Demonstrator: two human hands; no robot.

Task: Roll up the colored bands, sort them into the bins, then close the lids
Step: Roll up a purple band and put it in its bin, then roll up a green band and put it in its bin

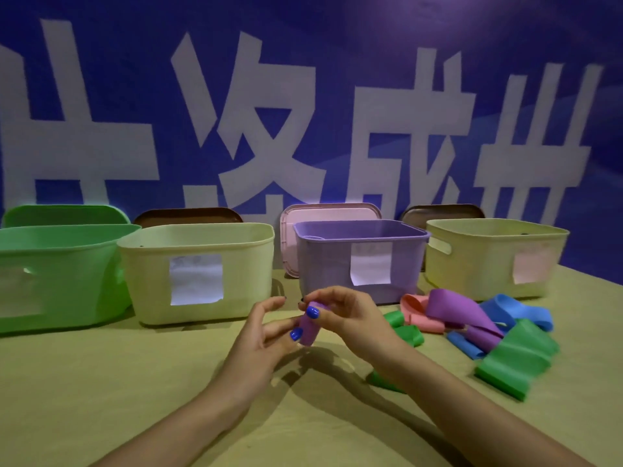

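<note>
A rolled purple band (309,326) is held upright above the table between both hands. My right hand (350,316) pinches its upper end, thumb in front. My left hand (266,332) pinches its lower part with thumb and fingers. Four open bins stand in a row behind: a green bin (57,274), a cream bin (199,271), a purple bin (360,261) and a second cream bin (495,257). To the right lies a loose pile of bands: purple (462,308), pink (418,313), blue (515,310) and green (515,358).
Lids lean against the blue wall behind the bins: green (64,214), brown (188,215), pink (330,212) and brown (441,212). Each bin carries a white paper label. Another green band (384,380) lies under my right forearm. The tan table (101,382) spreads in front.
</note>
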